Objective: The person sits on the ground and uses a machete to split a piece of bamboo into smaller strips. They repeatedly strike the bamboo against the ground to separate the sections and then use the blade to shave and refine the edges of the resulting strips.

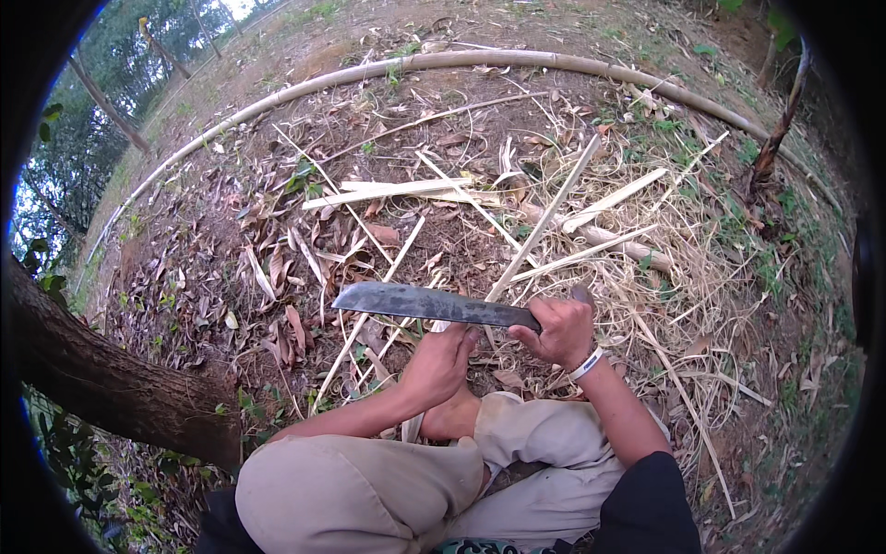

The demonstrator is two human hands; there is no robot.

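Note:
My right hand (561,331) grips the handle of a machete (415,303), whose long dark blade points left across the space in front of me. Just under the blade, my left hand (438,366) is closed around a thin pale bamboo strip (413,428). Most of that strip is hidden by the fingers and blade; a pale bit shows below the hand. Beyond the blade, a longer split bamboo piece (552,214) slants away up and to the right. My bare foot (450,415) is beneath the left wrist.
Split bamboo slats (397,192) and curly shavings (701,249) litter the leafy ground, with a short round bamboo length (604,238) among them. A long bamboo pole (461,59) arcs across the far side. At left a thick tree trunk (111,369) leans close to my knee.

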